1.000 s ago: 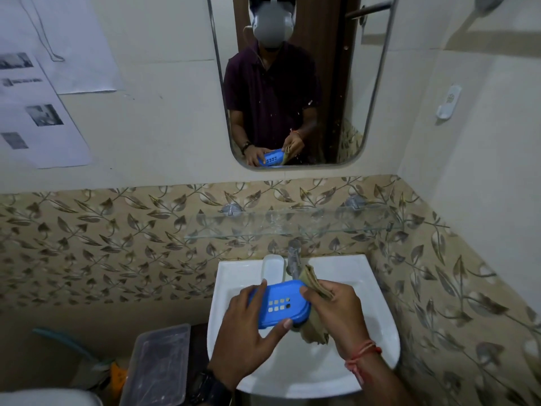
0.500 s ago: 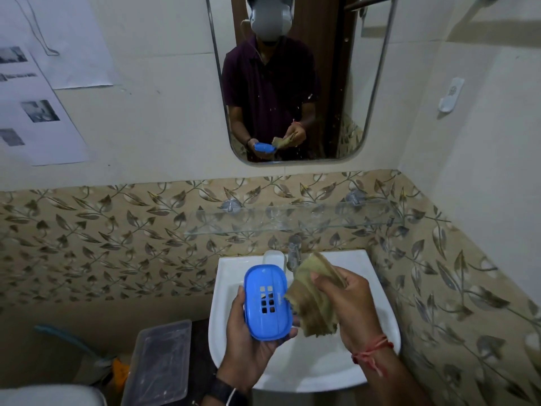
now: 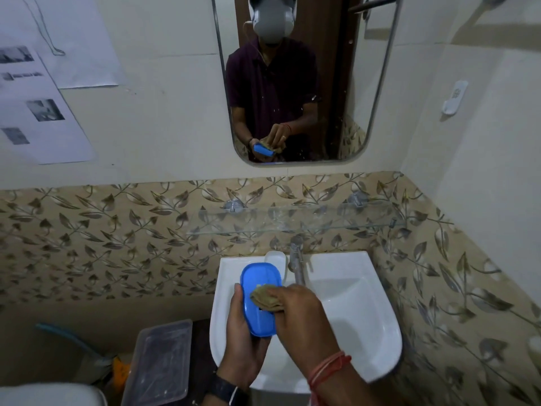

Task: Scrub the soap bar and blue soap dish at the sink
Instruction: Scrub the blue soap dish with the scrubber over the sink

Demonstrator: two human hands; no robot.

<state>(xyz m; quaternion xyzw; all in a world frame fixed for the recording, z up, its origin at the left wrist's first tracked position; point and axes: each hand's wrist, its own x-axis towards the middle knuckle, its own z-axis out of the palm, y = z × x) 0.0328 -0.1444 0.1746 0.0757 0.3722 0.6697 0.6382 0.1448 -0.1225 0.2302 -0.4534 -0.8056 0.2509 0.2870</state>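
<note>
Over the white sink (image 3: pixel 360 323) we are holding the blue soap dish (image 3: pixel 259 284) tilted in the left hand (image 3: pixel 243 326), with the fingers curling round its lower end. The right hand (image 3: pixel 304 315) is pressing a wadded olive-brown cloth (image 3: pixel 265 297) against the dish's face. The metal tap (image 3: pixel 297 263) is standing just behind the right hand. A white object (image 3: pixel 275 258) is lying on the ledge left of the tap; we cannot tell what it is. The mirror (image 3: pixel 330 83) is reflecting both hands, the dish and the cloth. A clear plastic container (image 3: pixel 159 358) is sitting left of the sink.
</note>
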